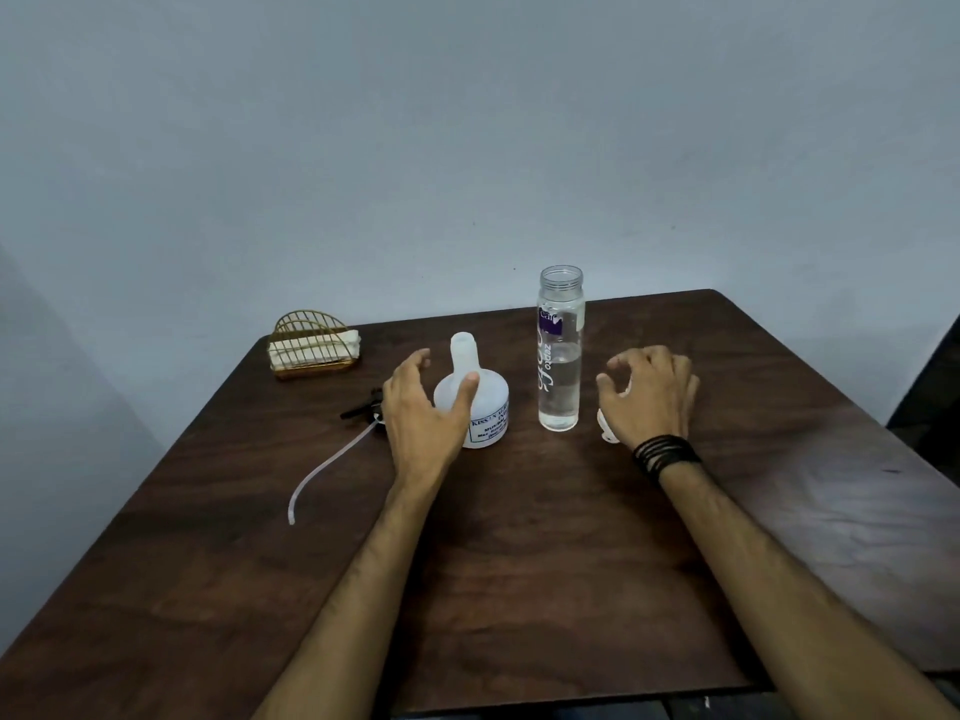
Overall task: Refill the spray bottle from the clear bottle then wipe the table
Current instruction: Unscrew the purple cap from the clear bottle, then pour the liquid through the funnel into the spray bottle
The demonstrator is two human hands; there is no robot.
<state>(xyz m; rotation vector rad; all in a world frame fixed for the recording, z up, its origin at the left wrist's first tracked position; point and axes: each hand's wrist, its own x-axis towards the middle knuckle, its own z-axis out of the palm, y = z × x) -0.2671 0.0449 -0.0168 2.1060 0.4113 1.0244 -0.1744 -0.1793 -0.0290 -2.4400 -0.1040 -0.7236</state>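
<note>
The white spray bottle (485,407) stands uncapped on the dark wooden table (519,563). My left hand (421,407) is spread beside it, thumb touching its shoulder, fingers apart to the left of the neck. Its black spray head (363,405) lies to the left, with its white dip tube (327,465) trailing toward me. The clear bottle (559,350) stands open to the right, about half full of clear liquid. My right hand (649,397) hovers to its right with fingers loosely curled over a white cap (605,428), which it mostly hides.
A gold wire holder (311,345) with white napkins sits at the table's back left corner. The table's far edge meets a plain wall. A dark object shows at the far right edge of the view.
</note>
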